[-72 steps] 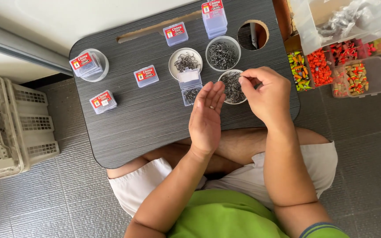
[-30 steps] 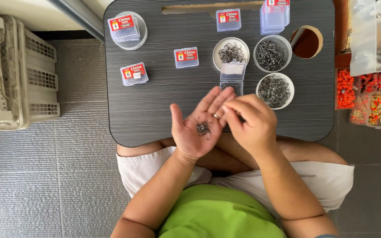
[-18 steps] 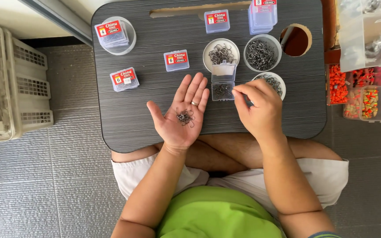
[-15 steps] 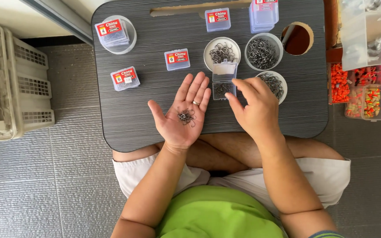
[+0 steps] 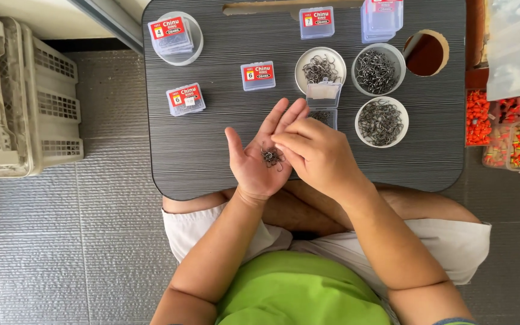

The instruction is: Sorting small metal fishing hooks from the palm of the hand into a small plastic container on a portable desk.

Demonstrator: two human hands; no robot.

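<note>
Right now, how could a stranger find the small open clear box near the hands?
Start at the dark lap table. Three round bowls of hooks stand at its right. The open clear box lies below the left bowl; unlike the closed boxes, it shows no red label.

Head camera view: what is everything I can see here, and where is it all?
Lap table: one, dark grey, across the person's legs.
Bowls of fish hooks: three, white, dark hooks inside, table's upper right.
Small hook boxes: several, clear with red labels, across the table's upper part; one rests in a round clear lid at upper left.
Open clear box: one, beside the bowls.
Round hole: one, table's upper right corner.
Plastic crate: one, cream, on the floor, far left.
Trays of floats: orange and mixed colours, far right.
Loose hooks: a small dark pile, in the left palm.
Left hand: open, palm up.
Right hand: fingertips at the pile.
</note>
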